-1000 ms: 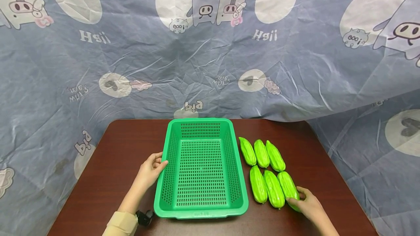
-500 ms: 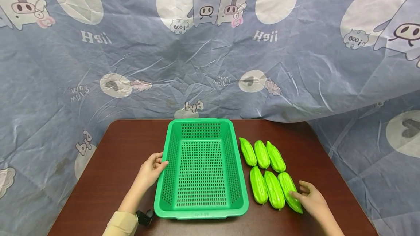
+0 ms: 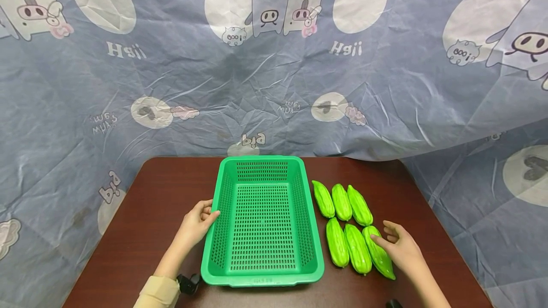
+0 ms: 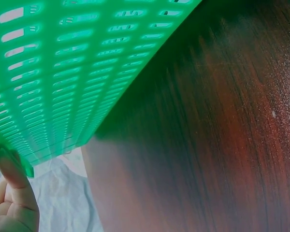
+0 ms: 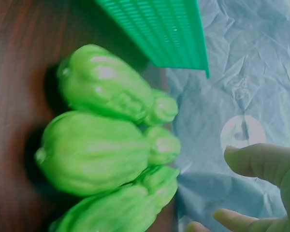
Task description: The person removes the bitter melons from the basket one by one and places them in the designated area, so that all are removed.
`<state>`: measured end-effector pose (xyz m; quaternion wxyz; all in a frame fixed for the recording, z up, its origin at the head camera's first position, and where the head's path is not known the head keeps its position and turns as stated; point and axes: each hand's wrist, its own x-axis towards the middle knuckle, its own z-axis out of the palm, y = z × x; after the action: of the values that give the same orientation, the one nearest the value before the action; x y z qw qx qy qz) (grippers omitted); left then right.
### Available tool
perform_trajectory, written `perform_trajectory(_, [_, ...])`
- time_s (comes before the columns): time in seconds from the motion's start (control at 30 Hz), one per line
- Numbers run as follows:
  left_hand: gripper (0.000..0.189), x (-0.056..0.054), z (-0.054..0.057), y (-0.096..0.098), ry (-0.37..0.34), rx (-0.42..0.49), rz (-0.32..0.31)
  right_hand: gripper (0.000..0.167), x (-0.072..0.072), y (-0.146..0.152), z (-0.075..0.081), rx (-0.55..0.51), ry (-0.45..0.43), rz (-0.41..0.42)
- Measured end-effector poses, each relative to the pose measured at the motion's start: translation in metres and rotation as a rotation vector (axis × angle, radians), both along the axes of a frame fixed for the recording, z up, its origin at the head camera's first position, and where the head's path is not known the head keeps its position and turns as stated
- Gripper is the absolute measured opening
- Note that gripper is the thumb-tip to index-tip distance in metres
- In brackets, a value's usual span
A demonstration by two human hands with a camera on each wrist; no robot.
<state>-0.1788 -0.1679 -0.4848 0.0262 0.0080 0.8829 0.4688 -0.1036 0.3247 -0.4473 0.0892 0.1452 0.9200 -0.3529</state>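
Note:
A green plastic basket [image 3: 263, 280] with slotted walls stands in the middle of the table. My left hand [image 3: 197, 222] grips its left rim, thumb over the top; the left wrist view shows that thumb [image 4: 14, 179] hooked on the edge. To the right of the basket lie several light-green bitter melons in two rows. Over the near row's rightmost bitter melon [image 3: 384, 261] is my right hand [image 3: 402, 248], fingers spread and holding nothing. In the right wrist view its thumb [image 5: 263, 162] appears apart from the bitter melons [image 5: 94, 152].
The dark brown wooden table [image 3: 167, 179] has a patterned grey-blue cloth [image 3: 257, 70] hanging behind it and along both sides. A small black object [image 3: 188, 284] sits by the left wrist at the basket's near left corner.
My right hand has released the near right bitter melon and moved up from its lower end toward its top. That bitter melon's lower end now shows. My left hand stays on the basket rim.

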Motion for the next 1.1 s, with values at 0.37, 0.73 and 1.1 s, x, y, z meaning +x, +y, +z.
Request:
perform_trajectory(0.37, [0.048, -0.001, 0.001, -0.002, 0.009, -0.030, -0.018, 0.086, -0.011, -0.024, 0.017, -0.072, 0.041, 0.009])
perform_trajectory(0.73, [0.049, -0.002, 0.007, -0.005, -0.004, -0.079, -0.030, 0.073, -0.023, -0.054, 0.031, -0.102, 0.171, 0.042])
perform_trajectory(1.1, [0.050, -0.005, 0.017, -0.016, 0.015, -0.105, -0.029, 0.064, -0.047, -0.083, 0.042, -0.158, 0.239, 0.074])
